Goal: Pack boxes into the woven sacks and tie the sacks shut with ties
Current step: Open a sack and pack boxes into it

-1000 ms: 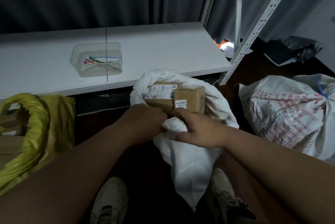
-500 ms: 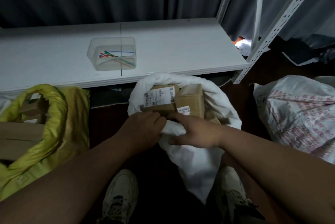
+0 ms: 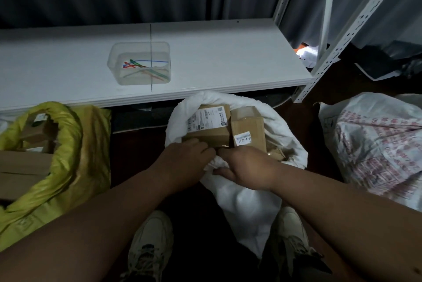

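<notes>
A person is standing over an open white woven sack (image 3: 239,190) on the dark floor, seen from above, shoes (image 3: 150,243) showing near the bottom edge. The sack's cloth is looking soft and crumpled, its mouth rolled back into a thick rim. Two brown cardboard boxes are sitting inside, side by side and touching. The left box (image 3: 206,129) is carrying a large white shipping label with barcodes and fine print too small to read. The right box (image 3: 247,131) is sealed with glossy clear tape and is bearing a small white sticker whose digits cannot be read for certain.

Both hands are meeting at the near rim of the sack. The left hand (image 3: 185,158) is curling its fingers over the rim beside the left box. The right hand (image 3: 246,165) is pinching a bunched fold of the white cloth between thumb and fingers.

Beyond the sack, a smooth white bench (image 3: 228,57) is holding a clear, rounded plastic tub (image 3: 139,63) with thin coloured ties (image 3: 146,68) in red, blue and green lying inside. At the left, a shiny yellow sack (image 3: 75,156) is standing open with cardboard boxes inside. At the right, a filled white sack with red printing (image 3: 376,149) is lying on the floor, its writing illegible. A perforated grey metal shelf post (image 3: 356,23) is rising at the far right.
</notes>
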